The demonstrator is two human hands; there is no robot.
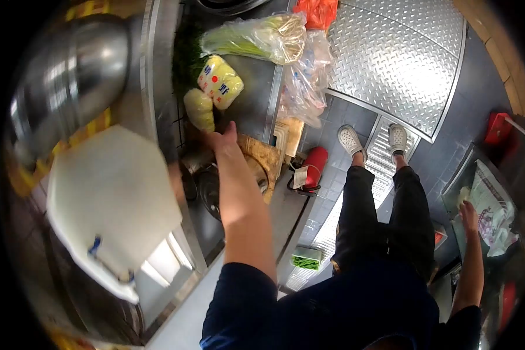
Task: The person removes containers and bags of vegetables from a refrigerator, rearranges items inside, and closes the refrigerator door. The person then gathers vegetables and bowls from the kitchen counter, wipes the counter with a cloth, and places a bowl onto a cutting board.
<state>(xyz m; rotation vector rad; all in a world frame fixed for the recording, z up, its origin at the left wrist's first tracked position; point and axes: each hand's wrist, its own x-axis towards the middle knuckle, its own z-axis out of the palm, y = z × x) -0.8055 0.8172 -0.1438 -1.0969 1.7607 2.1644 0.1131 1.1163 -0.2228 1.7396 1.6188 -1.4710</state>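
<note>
My left hand (pixel 220 137) reaches over the metal counter, thumb raised apart from the other fingers, which are partly hidden. Nothing shows in it. Just beyond it lie a small yellow wrapped bundle (pixel 199 109) and a larger yellow package (pixel 220 82) with red and blue print. Leafy stalks in clear plastic (pixel 256 38) rest farther up. On the right, my right hand (pixel 469 217) is over a bin (pixel 456 185), its fingers closed at a small pale item (pixel 464 194) too small to name. A printed plastic bag (pixel 491 209) hangs beside that hand.
A wooden board (pixel 252 149) and dark round cookware (pixel 207 189) are by my left forearm. A white board (pixel 114 204) stands at left. On the floor are a red extinguisher (pixel 316 165), a tub of green vegetables (pixel 306 258) and a metal grate (pixel 377 160) under my feet.
</note>
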